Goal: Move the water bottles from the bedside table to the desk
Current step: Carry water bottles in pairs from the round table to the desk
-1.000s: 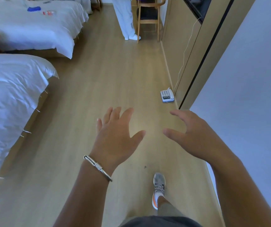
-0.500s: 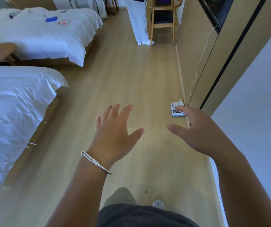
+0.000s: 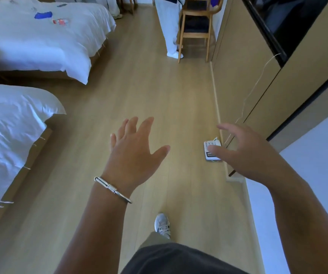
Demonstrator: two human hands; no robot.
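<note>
The telephone (image 3: 212, 150) is lying on the floor (image 3: 139, 99) against the wall cabinet (image 3: 244, 62). Left of the telephone, two beds (image 3: 10, 123) are standing; beyond it, a chair (image 3: 195, 26) is sitting beside the cabinet.

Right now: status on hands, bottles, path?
Left hand and right hand open, holding nothing. No water bottles in view. Telephone on the floor by the right wall; chair and a standing person ahead.
</note>
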